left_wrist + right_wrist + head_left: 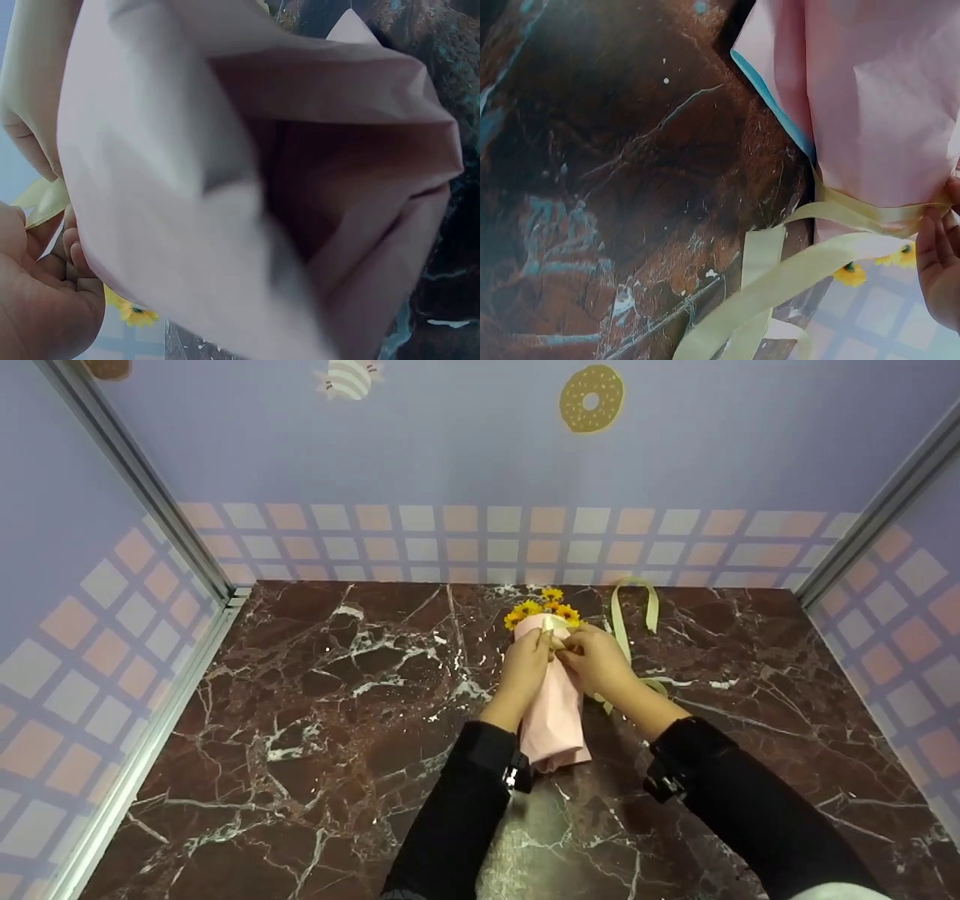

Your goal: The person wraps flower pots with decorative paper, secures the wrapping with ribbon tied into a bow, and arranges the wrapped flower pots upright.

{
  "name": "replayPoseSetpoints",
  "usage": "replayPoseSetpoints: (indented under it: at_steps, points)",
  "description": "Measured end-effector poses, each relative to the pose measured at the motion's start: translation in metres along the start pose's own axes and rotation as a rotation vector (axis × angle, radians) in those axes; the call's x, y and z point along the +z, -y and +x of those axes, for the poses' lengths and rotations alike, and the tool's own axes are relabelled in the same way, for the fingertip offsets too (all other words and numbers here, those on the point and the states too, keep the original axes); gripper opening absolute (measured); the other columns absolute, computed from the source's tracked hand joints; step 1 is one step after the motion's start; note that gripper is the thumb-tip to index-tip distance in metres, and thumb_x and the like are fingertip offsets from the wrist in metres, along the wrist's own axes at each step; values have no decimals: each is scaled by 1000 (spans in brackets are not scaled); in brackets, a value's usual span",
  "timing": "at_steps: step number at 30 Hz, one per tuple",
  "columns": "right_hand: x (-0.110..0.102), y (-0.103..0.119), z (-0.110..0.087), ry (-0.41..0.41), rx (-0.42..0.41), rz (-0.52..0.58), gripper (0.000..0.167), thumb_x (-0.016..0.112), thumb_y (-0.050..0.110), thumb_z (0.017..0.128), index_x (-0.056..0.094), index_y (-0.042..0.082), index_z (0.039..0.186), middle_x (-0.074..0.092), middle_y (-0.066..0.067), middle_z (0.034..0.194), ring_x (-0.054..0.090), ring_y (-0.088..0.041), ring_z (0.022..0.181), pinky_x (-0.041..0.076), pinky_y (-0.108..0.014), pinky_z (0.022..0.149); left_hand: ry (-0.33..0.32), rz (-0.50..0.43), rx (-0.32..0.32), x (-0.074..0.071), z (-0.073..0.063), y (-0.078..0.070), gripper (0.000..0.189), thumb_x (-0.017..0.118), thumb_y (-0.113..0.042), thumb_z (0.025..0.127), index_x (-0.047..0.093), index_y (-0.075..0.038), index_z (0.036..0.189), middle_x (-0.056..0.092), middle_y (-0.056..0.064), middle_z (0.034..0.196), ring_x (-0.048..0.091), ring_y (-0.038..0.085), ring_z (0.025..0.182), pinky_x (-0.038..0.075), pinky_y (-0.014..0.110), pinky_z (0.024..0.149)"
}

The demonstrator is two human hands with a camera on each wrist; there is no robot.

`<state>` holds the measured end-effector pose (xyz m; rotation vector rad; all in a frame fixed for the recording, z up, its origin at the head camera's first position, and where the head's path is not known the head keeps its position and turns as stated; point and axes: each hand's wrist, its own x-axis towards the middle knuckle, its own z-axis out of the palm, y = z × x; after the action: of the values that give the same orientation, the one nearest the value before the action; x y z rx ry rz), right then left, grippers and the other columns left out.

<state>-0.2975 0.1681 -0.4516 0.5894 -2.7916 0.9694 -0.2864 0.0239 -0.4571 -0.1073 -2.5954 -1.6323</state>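
Observation:
A bouquet of yellow flowers (566, 613) lies wrapped in pink paper (551, 724), its blooms pointing to the back wall. A pale yellow ribbon (870, 215) runs round the paper just below the blooms. At the front of the wrap, my left hand (524, 664) pinches the ribbon between thumb and fingers. My right hand (600, 661) pinches it too, fingertips close beside the left ones. Much of the ribbon between them is hidden by the fingers. In the left wrist view, the lower end of the pink paper (150, 150) gapes in loose folds.
A long loose ribbon tail (619, 619) loops on the marbled brown table (337, 697) to the right of the bouquet, reaching toward the back wall (465, 457). Patterned side panels with metal corner strips (139, 465) stand at left and right.

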Motion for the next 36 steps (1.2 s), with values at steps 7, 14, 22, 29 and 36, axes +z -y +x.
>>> replayPoseSetpoints:
  at_steps: [7, 14, 22, 29, 36]
  points:
    - [-3, 4, 4, 27, 85, 153, 8, 70, 6, 88, 70, -2, 89, 63, -11, 86, 59, -19, 71, 49, -25, 58, -35, -78, -24, -5, 0, 2, 29, 42, -25, 106, 60, -6, 94, 63, 5, 77, 58, 18, 72, 46, 28, 67]
    - [-10, 11, 9, 111, 66, 209, 12, 65, 5, 92, 57, -1, 99, 64, -11, 79, 58, -18, 66, 47, -25, 57, -67, -119, -28, -6, -1, 4, 27, 44, -23, 105, 60, -4, 93, 62, 5, 75, 58, 19, 73, 48, 29, 69]
    - [-13, 11, 9, 103, 21, 185, 31, 61, -2, 93, 48, 0, 121, 63, -12, 75, 59, -21, 64, 48, -30, 58, -79, -31, 26, -6, -9, 7, 15, 62, -23, 96, 66, -8, 93, 65, 1, 84, 60, 15, 79, 49, 27, 73]
    - [-11, 15, 9, 97, 80, 167, 19, 63, 3, 94, 64, -4, 111, 67, -15, 89, 64, -27, 80, 53, -35, 68, -23, 133, 152, -9, -15, 8, 12, 70, -8, 83, 76, -4, 92, 67, 4, 86, 59, 18, 83, 49, 28, 78]
    - [-12, 14, 9, 116, 127, 175, 16, 62, 3, 93, 72, -7, 101, 70, -18, 92, 66, -25, 81, 55, -34, 71, -50, 228, 157, -6, -22, 10, 27, 72, -10, 83, 76, -9, 110, 59, 8, 91, 56, 20, 84, 49, 32, 76]
